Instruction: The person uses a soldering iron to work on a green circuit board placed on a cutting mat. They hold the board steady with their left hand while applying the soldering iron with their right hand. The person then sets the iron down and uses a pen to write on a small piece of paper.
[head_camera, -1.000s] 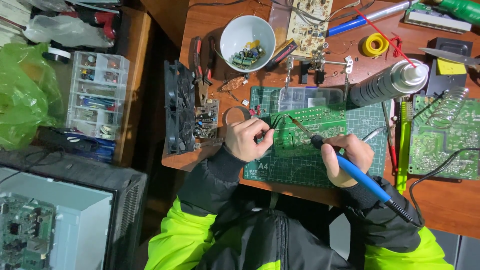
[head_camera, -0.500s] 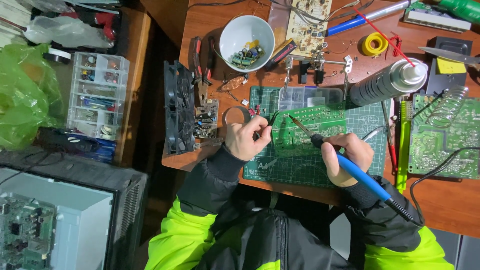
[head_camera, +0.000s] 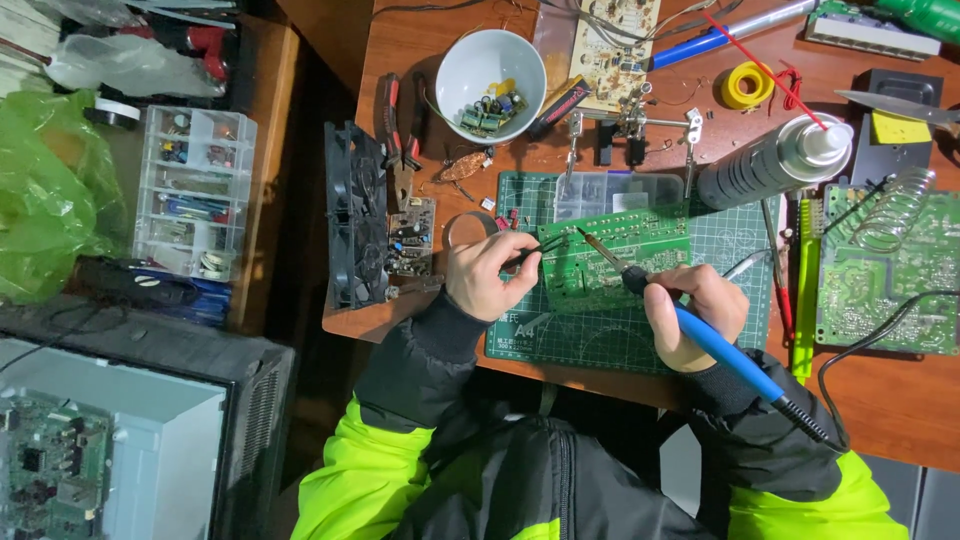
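The soldering iron (head_camera: 715, 345) in the right hand (head_camera: 690, 312) has a bright blue handle and a black cord. Under both hands lies a dark green cutting mat (head_camera: 600, 335) ruled with a pale grid, and on it a lighter green circuit board (head_camera: 620, 255). Beyond the left hand (head_camera: 485, 275) stands a white bowl (head_camera: 488, 72). Beyond the right hand lie a silver spray can (head_camera: 770, 165) with a white cap and red straw, and a yellow tape roll (head_camera: 746, 86). The sleeves are black and neon yellow-green.

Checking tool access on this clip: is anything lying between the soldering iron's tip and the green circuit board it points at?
Nothing visible does. The right hand holds the blue soldering iron with its tip over the green circuit board. The left hand holds tweezers at the board's left edge, off to the side of the tip.
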